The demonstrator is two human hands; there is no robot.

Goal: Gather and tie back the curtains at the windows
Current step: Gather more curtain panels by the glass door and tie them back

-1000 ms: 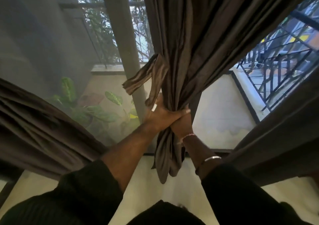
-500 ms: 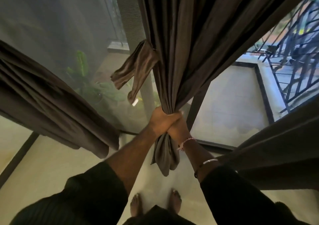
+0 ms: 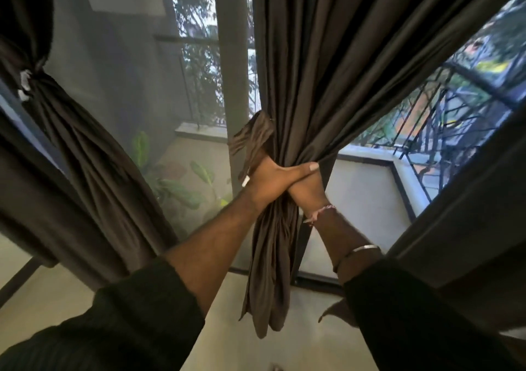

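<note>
Dark, softly pleated fabric of the left curtain (image 3: 85,165) hung already cinched at the window's left edge. At centre, the left hand (image 3: 273,182) reached up with fingers wrapped round the gathered middle curtain (image 3: 327,71) and a striped tieback (image 3: 250,140). Beneath it, the right hand (image 3: 306,192) gripped the same bunch. Half a second before, both hands sat lower.

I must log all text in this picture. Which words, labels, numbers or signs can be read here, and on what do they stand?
None can be read.
White tag on the tie-back: too small, no print shows.
White clip on the left curtain: blurred, no print shows.
</note>
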